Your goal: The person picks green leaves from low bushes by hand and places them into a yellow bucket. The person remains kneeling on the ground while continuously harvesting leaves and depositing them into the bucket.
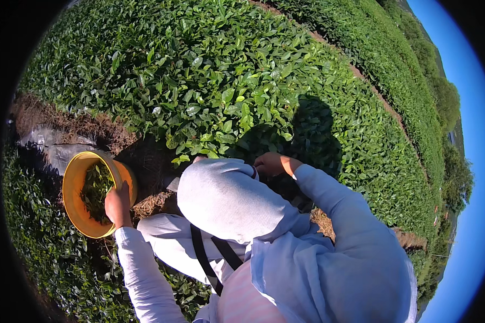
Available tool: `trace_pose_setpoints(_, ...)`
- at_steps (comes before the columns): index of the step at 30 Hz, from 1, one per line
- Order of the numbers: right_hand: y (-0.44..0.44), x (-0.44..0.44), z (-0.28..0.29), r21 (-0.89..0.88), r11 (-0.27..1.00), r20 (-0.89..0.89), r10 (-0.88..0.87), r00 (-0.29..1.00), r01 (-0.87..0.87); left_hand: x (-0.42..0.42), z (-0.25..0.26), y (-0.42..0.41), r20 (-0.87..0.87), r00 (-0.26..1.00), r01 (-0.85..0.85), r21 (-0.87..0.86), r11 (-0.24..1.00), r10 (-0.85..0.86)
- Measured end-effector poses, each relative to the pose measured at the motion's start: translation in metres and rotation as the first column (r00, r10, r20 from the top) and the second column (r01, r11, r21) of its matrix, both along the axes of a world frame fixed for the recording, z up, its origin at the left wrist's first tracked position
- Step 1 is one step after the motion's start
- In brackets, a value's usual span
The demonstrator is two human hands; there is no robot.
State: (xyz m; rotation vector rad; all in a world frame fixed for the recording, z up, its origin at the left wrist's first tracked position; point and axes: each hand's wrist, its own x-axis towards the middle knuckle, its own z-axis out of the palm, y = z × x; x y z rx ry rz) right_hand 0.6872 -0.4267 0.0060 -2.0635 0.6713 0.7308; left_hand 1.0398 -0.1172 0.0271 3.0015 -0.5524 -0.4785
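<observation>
My left hand (118, 204) grips the rim of a yellow plastic bucket (125, 173), which is tipped so its mouth faces me. Picked green leaves (95, 189) lie inside it. Beyond my raised, light-clad knee (222, 194), my right hand (273, 163) has its fingers curled beside a dark band (254, 172) at the edge of the pale cloth. Its fingertips are partly hidden, so I cannot tell whether they pinch anything. Just past that hand stand leafy bushes, apparently tea (226, 121), with my shadow cast across them.
A dirt strip with dry straw (145, 206) and crumpled clear plastic sheeting (62, 151) runs between the bush rows. More bushes (36, 234) grow close on the left. A narrow brown path (359, 74) divides the rows farther off. Dark straps (204, 254) cross my lap.
</observation>
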Motion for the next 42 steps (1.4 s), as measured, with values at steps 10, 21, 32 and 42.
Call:
trace_pose_setpoints(10,0.053,-0.02,-0.018,-0.078,0.981,0.286,-0.149,0.947,0.179,-0.011,0.009,0.003,-0.077,0.993,-0.086,-0.002,0.996,0.085)
trace_pose_setpoints(21,0.018,0.059,-0.04,-0.468,0.873,0.273,-0.007,0.962,0.139,-0.01,0.002,0.011,-0.045,0.996,-0.084,-0.082,0.993,0.08)
trace_pose_setpoints(32,0.029,0.066,-0.062,-0.429,0.857,0.637,0.063,0.768,0.286,-0.007,-0.003,0.016,-0.033,0.997,-0.069,-0.069,0.995,0.067)
trace_pose_setpoints(42,0.008,0.058,-0.096,-0.253,0.877,0.621,-0.178,0.763,0.41,-0.014,0.009,0.003,-0.049,0.994,-0.096,-0.083,0.992,0.093)
